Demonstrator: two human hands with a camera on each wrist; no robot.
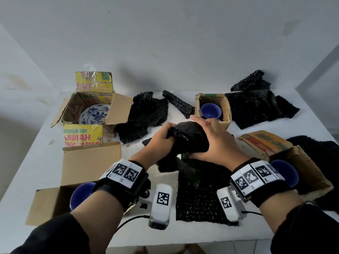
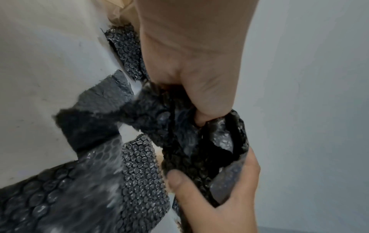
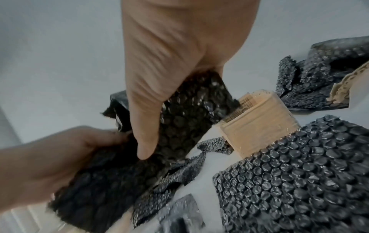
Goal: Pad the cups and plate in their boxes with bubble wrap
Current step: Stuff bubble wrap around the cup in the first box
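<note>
A: From the head view, what's going on?

B: Both hands meet at the middle of the white table (image 1: pixel 45 143). The left hand (image 1: pixel 159 142) has its fingers curled round one end of a bunched wad of black bubble wrap (image 1: pixel 190 138); the right hand (image 1: pixel 216 142) is cupped over the other end, fingers wrapped onto it.

A: And the crockery?

B: The blue-and-white plate (image 1: pixel 95 114) sits in the open box (image 1: pixel 119 110) at ten o'clock. One blue cup (image 1: pixel 210 110) is in the small box (image 1: pixel 226 114) at one o'clock, another cup (image 1: pixel 80 195) in the box at seven, a third (image 1: pixel 286 173) in the box at four. Loose sheets of wrap lie between them.

A: Left wrist view?

B: The left hand (image 2: pixel 199 63) pinches the crumpled wrap (image 2: pixel 179 134); the right hand (image 2: pixel 219 205) grips it from six o'clock, thumb on top.

A: Right wrist view?

B: The right hand (image 3: pixel 169 55) has its thumb pressed on the wad (image 3: pixel 179 126), and the left hand (image 3: pixel 49 165) clutches it at eight o'clock. The small box (image 3: pixel 259 123) stands at three o'clock.
</note>
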